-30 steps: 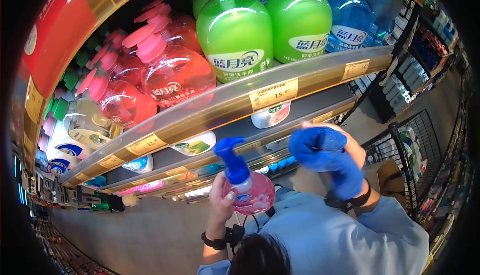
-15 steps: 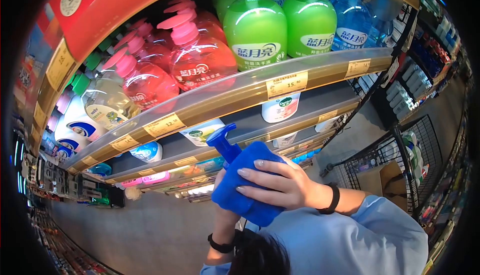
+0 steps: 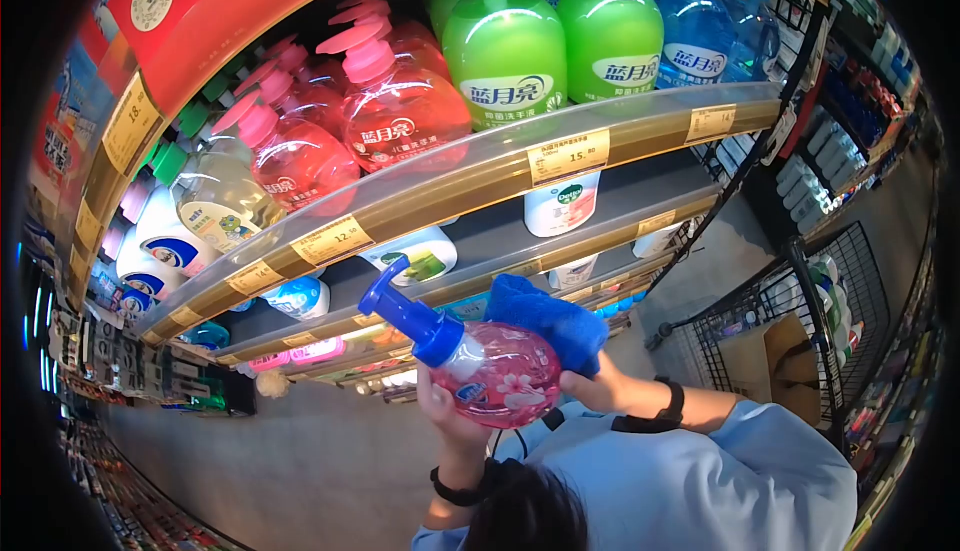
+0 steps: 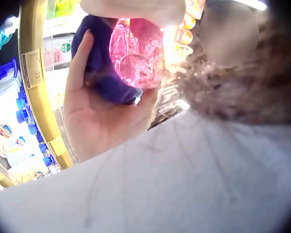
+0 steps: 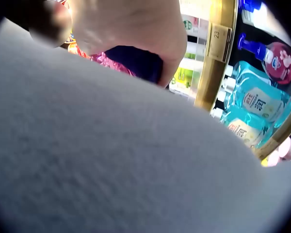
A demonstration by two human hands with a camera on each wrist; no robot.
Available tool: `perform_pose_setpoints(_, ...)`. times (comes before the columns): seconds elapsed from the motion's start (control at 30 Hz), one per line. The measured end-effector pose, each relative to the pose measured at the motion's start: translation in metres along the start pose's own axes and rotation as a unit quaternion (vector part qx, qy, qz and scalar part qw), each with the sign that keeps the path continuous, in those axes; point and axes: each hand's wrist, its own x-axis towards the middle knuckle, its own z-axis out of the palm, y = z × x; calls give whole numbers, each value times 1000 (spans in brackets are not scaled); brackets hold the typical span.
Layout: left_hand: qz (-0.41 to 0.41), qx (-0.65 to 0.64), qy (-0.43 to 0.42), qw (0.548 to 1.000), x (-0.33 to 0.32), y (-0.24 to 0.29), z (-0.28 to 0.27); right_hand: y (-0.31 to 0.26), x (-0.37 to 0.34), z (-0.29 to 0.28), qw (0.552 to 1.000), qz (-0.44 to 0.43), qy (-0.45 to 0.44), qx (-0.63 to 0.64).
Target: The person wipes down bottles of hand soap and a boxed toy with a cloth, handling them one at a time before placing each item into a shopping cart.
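A pump bottle of pink hand soap point(image 3: 505, 376) with a blue pump head point(image 3: 400, 311) leans to the left in front of the shelves. My left hand point(image 3: 460, 429) grips its left side near the lower part. In my right hand point(image 3: 600, 388) is a blue cloth point(image 3: 550, 326), pressed along the bottle's far right side, with the thumb at the bottle's edge. The right wrist view shows the fingers curled over the cloth point(image 5: 140, 63). In the left wrist view, the pink bottle point(image 4: 136, 58) appears beside the cloth; part of it is hidden behind a hand.
Red soap bottles point(image 3: 410, 121) and green ones point(image 3: 505, 51) fill the upper shelf behind a clear lip point(image 3: 600, 116). White Dettol bottles point(image 3: 560, 206) stand below. A black wire cart point(image 3: 740, 351) holding a cardboard box point(image 3: 765, 366) stands at the right.
The right hand and cloth have moved from the bottle's front to its far right side, uncovering the pink body. The bottle now tilts further left. Earlier still, the cloth was apart from it.
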Motion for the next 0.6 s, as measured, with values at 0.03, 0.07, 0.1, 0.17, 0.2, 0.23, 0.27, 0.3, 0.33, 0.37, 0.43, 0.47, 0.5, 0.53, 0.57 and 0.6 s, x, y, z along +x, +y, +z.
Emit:
perform_pose_setpoints(0.03,30,14,4,999,-1,-2,1,11,-7,2,1000,-2,2,1)
perform_pose_setpoints(0.07,29,48,-14,998,-3,0,1,24,-13,3,996,-1,-15,91)
perform_pose_setpoints(0.1,28,49,-14,998,-3,0,5,28,-16,4,983,1,-31,179)
perform_pose_setpoints(0.17,94,85,-45,991,1,1,21,20,-17,-5,980,72,-23,183)
perform_pose_setpoints(0.2,118,155,-39,980,5,4,27,19,-17,-11,991,61,-45,107)
perform_pose_setpoints(0.23,117,155,-37,980,7,0,24,16,-15,-17,996,50,-69,30)
perform_pose_setpoints(0.27,152,185,-68,968,11,-5,18,9,-9,-17,996,50,-69,29)
perform_pose_setpoints(0.3,187,216,-102,953,14,-7,14,-3,-2,-15,994,44,-98,19)
perform_pose_setpoints(0.33,188,215,-102,953,16,-6,13,-9,2,-13,991,38,-126,9)
perform_pose_setpoints(0.37,182,216,-119,952,16,-4,12,-9,2,-12,991,38,-125,8)
perform_pose_setpoints(0.43,169,218,-154,949,16,0,8,-6,0,-12,990,32,-136,3)
perform_pose_setpoints(0.47,162,219,-172,947,16,2,7,-3,-1,-14,991,31,-133,3)
perform_pose_setpoints(0.5,156,219,-190,944,17,4,5,1,-2,-16,987,42,-154,-1)
perform_pose_setpoints(0.53,155,217,-192,944,20,7,4,4,-4,-18,983,53,-176,-5)
perform_pose_setpoints(0.57,168,237,-223,930,22,10,3,3,-3,-19,983,53,-174,-6)
perform_pose_setpoints(0.6,181,256,-254,915,23,14,2,2,-2,-22,973,117,-200,8)
